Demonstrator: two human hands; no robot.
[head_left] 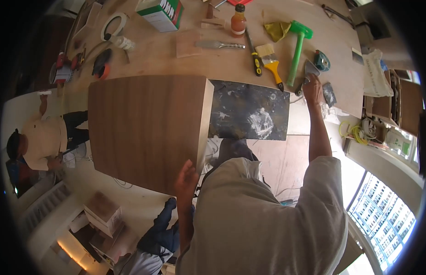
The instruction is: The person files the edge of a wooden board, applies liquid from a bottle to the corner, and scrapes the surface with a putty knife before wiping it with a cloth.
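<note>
My right hand [313,90] is at the table's near right edge, its fingers closed on a scraper [311,68] with a flat metal blade. Beside it lie a green hammer [297,57], a teal tape measure [321,60] and a small dark block [329,94]. My left hand [187,178] is raised with its fingers apart, close to the lower right edge of a brown wood-grain panel [146,130]; whether it touches the panel is unclear. Right of the panel, a dark board [249,110] bears a smear of white paste.
On the table [149,55] are a yellow-handled brush [271,65], a file [253,55], a bottle [238,22], a green-and-white box [160,13] and a tape roll [113,26]. One person [39,140] stands at left, another [153,243] at the bottom.
</note>
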